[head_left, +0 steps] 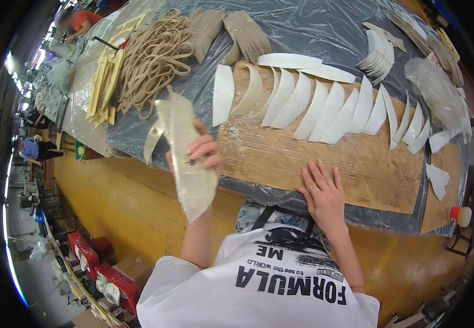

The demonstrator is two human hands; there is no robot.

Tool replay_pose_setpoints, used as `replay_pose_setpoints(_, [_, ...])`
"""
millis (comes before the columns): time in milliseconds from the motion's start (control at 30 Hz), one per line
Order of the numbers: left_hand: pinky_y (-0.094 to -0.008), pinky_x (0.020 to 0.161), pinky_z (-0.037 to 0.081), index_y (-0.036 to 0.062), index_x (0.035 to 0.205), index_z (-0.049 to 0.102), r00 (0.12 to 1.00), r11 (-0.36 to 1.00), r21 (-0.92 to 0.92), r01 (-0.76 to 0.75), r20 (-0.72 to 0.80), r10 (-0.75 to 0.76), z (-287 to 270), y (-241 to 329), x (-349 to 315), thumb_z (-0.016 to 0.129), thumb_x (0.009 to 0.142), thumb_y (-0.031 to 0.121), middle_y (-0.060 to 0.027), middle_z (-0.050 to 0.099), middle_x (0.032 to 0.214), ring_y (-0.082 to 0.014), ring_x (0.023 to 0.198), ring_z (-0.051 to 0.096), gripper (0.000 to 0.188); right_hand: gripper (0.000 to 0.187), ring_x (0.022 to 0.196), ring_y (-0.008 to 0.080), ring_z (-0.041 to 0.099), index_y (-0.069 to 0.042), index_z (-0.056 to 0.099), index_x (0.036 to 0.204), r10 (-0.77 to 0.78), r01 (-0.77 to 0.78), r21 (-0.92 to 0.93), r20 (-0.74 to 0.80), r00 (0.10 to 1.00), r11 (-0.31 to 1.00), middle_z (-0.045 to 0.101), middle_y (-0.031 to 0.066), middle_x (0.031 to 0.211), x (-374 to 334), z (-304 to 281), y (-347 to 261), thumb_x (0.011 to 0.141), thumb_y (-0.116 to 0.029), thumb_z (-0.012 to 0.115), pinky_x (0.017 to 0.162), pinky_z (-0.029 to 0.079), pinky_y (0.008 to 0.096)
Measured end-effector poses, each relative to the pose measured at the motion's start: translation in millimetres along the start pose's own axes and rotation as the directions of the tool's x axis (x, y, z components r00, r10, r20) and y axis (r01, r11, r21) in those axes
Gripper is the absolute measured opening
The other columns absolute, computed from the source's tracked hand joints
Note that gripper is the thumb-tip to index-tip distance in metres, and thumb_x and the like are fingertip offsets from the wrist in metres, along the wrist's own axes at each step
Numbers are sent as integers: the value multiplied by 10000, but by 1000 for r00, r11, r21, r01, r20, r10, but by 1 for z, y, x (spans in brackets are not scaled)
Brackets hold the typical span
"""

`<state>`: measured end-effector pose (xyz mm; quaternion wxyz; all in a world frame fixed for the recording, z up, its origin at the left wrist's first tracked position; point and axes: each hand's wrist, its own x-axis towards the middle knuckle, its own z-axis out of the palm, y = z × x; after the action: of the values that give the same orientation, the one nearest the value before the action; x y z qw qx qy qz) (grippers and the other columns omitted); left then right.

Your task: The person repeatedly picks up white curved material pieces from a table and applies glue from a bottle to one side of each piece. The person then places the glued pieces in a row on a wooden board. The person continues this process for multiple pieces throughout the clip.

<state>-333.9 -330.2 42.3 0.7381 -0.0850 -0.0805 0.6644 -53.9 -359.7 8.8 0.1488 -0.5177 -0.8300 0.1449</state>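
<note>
My left hand point(207, 152) is closed around a long, cream-coloured flat piece point(185, 164) with pointed ends, held up over the table's front edge. A smaller cream piece point(151, 143) shows just left of it; whether the two are joined I cannot tell. My right hand point(324, 194) lies flat, fingers spread, on the front edge of a brown board point(286, 158). Along the board's far side, several white curved pieces point(294, 104) lie in an overlapping row. Two more white strips point(327, 72) lie behind that row, and a cream curved piece point(250, 90) is near its left end.
Looped beige cord point(157, 49), yellowish strips point(104, 87) and bundled beige pieces point(246, 35) lie at the far left. At the right are stacked white pieces point(378, 57), a clear plastic bag point(436, 90) and a red-and-white jar point(460, 216). Dark plastic sheeting point(308, 33) covers the table.
</note>
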Motion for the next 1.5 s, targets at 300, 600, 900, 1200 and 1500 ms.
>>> replay_pose_setpoints(300, [-309, 705, 384, 62, 1369, 408, 987, 961, 268, -72, -123, 108, -2, 24, -29, 555, 851, 267, -39, 463, 882, -158, 798, 452, 576, 441, 1371, 306, 377, -80, 612, 1259, 13, -16, 35, 82, 997, 999, 417, 158, 1466, 4, -22, 17, 892, -324, 631, 1123, 285, 479])
replay_pose_setpoints(600, [-320, 684, 383, 28, 1338, 426, 982, 816, 568, 109, -191, 2, -19, -12, -21, 546, 850, 251, -60, 453, 931, -172, 772, 429, 550, 497, 1379, 318, 364, -85, 585, 1287, -39, 32, 82, 82, 996, 996, 402, 155, 1479, 2, -22, 24, 878, -359, 645, 1120, 290, 478])
replay_pose_setpoints(900, [-382, 876, 476, -22, 1234, 462, 781, 212, 967, 143, -242, 576, -18, 50, -10, 566, 855, 216, -145, 576, 1098, -266, 994, 579, 459, 400, 1120, 343, 553, -8, 610, 1198, 619, -695, 92, -550, 561, 713, 594, 199, 1207, -70, -79, 134, 874, -235, 668, 976, 422, 436])
replay_pose_setpoints(1200, [-352, 796, 547, -98, 1203, 472, 868, 78, 961, 267, -274, 414, -5, 58, 16, 540, 879, 152, -183, 601, 1115, -271, 972, 657, 415, 499, 1064, 349, 566, 26, 557, 1248, 839, -845, 204, -368, 401, 494, 605, 221, 1122, -111, -92, 220, 880, -296, 656, 946, 430, 419])
replay_pose_setpoints(1500, [-393, 916, 465, -64, 1321, 366, 832, -806, 517, 289, 281, 479, 54, 147, 99, 652, 770, 195, -288, 543, 1223, -366, 1072, 590, 673, 535, 934, 264, 638, -8, 524, 1310, 627, -525, 345, -454, 633, 778, 650, 201, 1043, 18, -138, 208, 895, -316, 661, 825, 496, 354])
